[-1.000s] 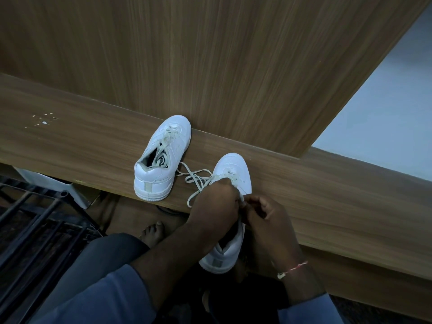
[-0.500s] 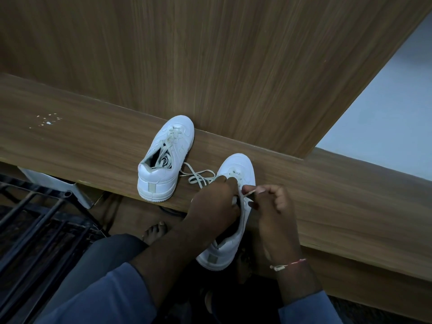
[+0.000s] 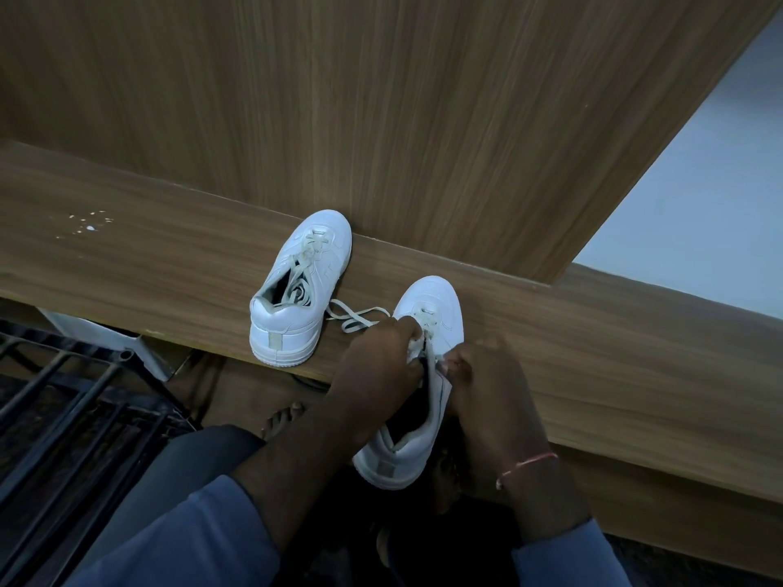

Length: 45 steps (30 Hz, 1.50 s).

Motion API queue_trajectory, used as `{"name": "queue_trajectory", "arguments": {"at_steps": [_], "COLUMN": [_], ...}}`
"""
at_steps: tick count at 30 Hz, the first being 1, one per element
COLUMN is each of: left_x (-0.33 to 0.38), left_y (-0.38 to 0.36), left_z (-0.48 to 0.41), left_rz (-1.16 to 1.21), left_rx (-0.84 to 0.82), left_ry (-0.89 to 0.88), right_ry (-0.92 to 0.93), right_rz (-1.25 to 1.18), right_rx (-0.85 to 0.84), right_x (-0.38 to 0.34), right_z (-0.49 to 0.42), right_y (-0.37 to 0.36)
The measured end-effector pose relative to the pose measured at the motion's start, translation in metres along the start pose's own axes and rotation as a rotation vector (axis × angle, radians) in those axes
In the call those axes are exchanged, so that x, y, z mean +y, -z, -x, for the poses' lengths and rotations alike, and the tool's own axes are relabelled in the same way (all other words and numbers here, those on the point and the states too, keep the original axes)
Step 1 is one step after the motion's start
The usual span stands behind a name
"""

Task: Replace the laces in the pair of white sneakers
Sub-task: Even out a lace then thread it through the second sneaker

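Lace (image 3: 354,317) soft, limp, light; loose loop lay on ledge (image 3: 169,264) beside far sneaker (image 3: 305,290). Near sneaker (image 3: 432,307) overhung ledge edge. Left grip (image 3: 381,362) clasped its upper; right grip (image 3: 487,379) pinched lace near eyelets. Likely best held at stiff tip.

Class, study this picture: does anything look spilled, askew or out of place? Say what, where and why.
White specks dot the ledge at left, like something spilled or chipped. A loose lace trails between the far sneaker and the near sneaker, whose heel overhangs the ledge's edge.
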State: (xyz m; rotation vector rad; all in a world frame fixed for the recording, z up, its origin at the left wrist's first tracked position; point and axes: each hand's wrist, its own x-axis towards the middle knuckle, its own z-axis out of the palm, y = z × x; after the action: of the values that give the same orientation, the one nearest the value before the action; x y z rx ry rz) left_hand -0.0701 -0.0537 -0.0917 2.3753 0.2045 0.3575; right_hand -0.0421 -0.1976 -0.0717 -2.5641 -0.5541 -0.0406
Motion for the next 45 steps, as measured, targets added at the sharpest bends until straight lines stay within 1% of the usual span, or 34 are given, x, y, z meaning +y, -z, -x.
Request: {"name": "queue_trajectory", "arguments": {"at_steps": [1,2,4,5,6,7,8,10,11,12,14,16,17,18,19,21,22,23,24,26,27,28,30,32,34,35,36,37,39,40,41,42,43,45], "left_x": [0.000,-0.001,-0.001,-0.001,-0.001,-0.002,-0.002,-0.003,-0.003,-0.004,-0.004,-0.004,-0.003,-0.003,-0.004,-0.004,-0.005,-0.006,-0.006,-0.006,-0.005,-0.006,-0.008,-0.009,-0.009,-0.008,-0.009,-0.009,-0.010,-0.010,-0.009,-0.009,-0.008,-0.008], "left_y": [0.000,0.000,-0.001,-0.001,-0.002,-0.002,-0.002,-0.002,-0.001,-0.001,-0.001,-0.001,0.000,0.001,0.001,0.001,-0.001,-0.001,-0.002,-0.002,-0.002,-0.003,-0.004,-0.005,-0.005,-0.004,-0.003,-0.003,-0.003,-0.004,-0.005,-0.006,-0.007,-0.007], "left_z": [0.000,0.001,0.002,0.001,0.001,0.000,-0.001,-0.001,-0.001,-0.001,0.000,0.000,0.000,-0.001,-0.001,-0.001,-0.001,-0.001,-0.001,-0.001,0.000,0.000,0.000,0.000,0.000,0.001,0.001,0.001,0.002,0.002,0.003,0.003,0.002,0.002], "left_rz": [0.016,0.027,0.039,0.043,0.049,0.056,0.061,0.066,0.067,0.066,0.062,0.062,0.064,0.069,0.075,0.088,0.084,0.072,0.063,0.054,0.057,0.065,0.074,0.079,0.086,0.088,0.088,0.083,0.089,0.099,0.101,0.092,0.076,0.062], "left_rx": [0.009,0.014,0.023,0.029,0.032,0.033,0.035,0.034,0.030,0.029,0.031,0.047,0.056,0.066,0.068,0.050,0.039,0.030,0.026,0.018,0.013,0.011,0.018,0.025,0.025,0.025,0.026,0.028,0.020,0.008,-0.001,-0.007,-0.005,0.005], "left_ry": [0.028,0.042,0.032,0.022,0.019,0.024,0.031,0.043,0.046,0.044,0.033,0.042,0.055,0.070,0.079,0.079,0.079,0.080,0.082,0.082,0.086,0.089,0.079,0.078,0.081,0.086,0.089,0.085,0.076,0.074,0.076,0.084,0.090,0.090], "right_ry": [-0.003,-0.023,-0.084,-0.111,-0.120,-0.151,-0.178,-0.121,-0.034,0.034,0.049,0.035,0.038,0.023,-0.020,-0.132,-0.169,-0.208,-0.239,-0.206,-0.101,0.004,0.097,0.092,0.083,0.052,0.000,-0.078,-0.216,-0.268,-0.316,-0.341,-0.333,-0.209], "right_rz": [-0.104,-0.332,-1.176,-1.533,-1.676,-1.597,-1.362,-0.627,-0.379,-0.240,-0.079,0.068,0.045,-0.123,-0.474,-1.389,-1.625,-1.631,-1.458,-0.827,-0.541,-0.345,-0.150,-0.030,-0.012,-0.117,-0.357,-0.743,-1.599,-1.792,-1.781,-1.597,-1.295,-0.689], "right_rx": [0.043,0.071,0.040,0.025,0.055,0.102,0.149,0.197,0.149,0.059,-0.082,-0.010,0.050,0.088,0.084,0.008,0.029,0.074,0.108,0.144,0.111,0.047,-0.081,-0.088,-0.003,0.052,0.109,0.114,0.037,0.034,0.043,0.071,0.111,0.198], "right_x": [-0.002,-0.005,-0.018,-0.023,-0.024,-0.022,-0.018,-0.008,-0.003,0.001,0.004,0.003,0.000,-0.003,-0.009,-0.021,-0.021,-0.020,-0.017,-0.008,-0.005,-0.003,0.000,0.001,-0.001,-0.003,-0.004,-0.007,-0.011,-0.011,-0.011,-0.011,-0.010,-0.006], "right_z": [0.001,0.004,0.013,0.015,0.016,0.015,0.013,0.009,0.008,0.008,0.006,0.001,0.001,0.002,0.005,0.012,0.013,0.013,0.012,0.009,0.010,0.011,0.010,0.003,0.000,0.001,0.002,0.004,0.006,0.006,0.006,0.005,0.005,0.004], "right_y": [0.002,0.006,0.024,0.034,0.042,0.045,0.045,0.034,0.024,0.013,0.000,-0.001,0.000,0.004,0.011,0.030,0.038,0.043,0.043,0.035,0.028,0.019,0.005,0.002,0.003,0.005,0.008,0.014,0.027,0.030,0.030,0.028,0.023,0.011]}}
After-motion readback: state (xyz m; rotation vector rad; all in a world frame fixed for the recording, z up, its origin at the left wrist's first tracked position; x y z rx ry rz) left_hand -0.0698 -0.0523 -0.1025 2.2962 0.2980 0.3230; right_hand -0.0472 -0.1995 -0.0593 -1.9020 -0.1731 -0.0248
